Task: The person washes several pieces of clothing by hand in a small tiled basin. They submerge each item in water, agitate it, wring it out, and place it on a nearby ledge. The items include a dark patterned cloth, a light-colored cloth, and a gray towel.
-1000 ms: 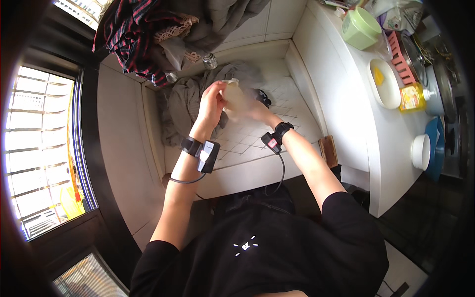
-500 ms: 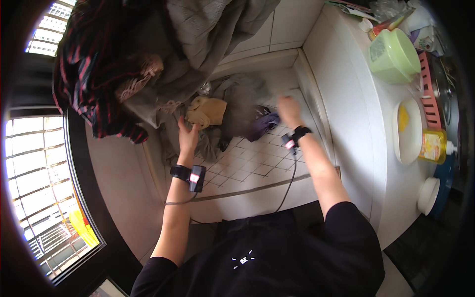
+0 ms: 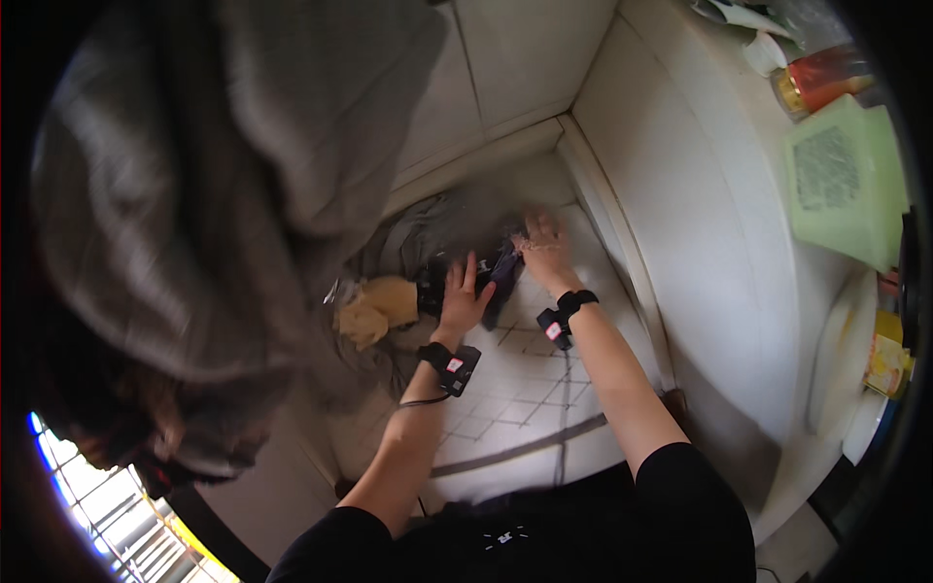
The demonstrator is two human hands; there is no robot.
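On the tiled floor of a low basin (image 3: 530,389) lies a heap of clothes. My left hand (image 3: 465,303) rests with fingers spread at the near edge of a black garment (image 3: 442,272). To its right my right hand (image 3: 546,255), fingers stretched out, is at the far right end of the heap, beside a dark purple cloth (image 3: 502,282). Something pale and thin, which I cannot make out, shows near its thumb. Beige cloth (image 3: 379,306) sits to the left of my left hand, with grey clothing (image 3: 398,238) behind it. A black device is strapped on each wrist.
Grey fabric (image 3: 311,126) hangs large and close at the upper left. At the right, a white ledge (image 3: 758,194) carries a pale green container (image 3: 846,180), a red bottle (image 3: 826,78) and a yellow bottle (image 3: 886,355). A barred window (image 3: 107,505) is at the lower left.
My left hand has moved right, from beside the beige cloth to the black garment. My right hand has moved left and lower, its fingers now stretched out. My view has turned and come closer.
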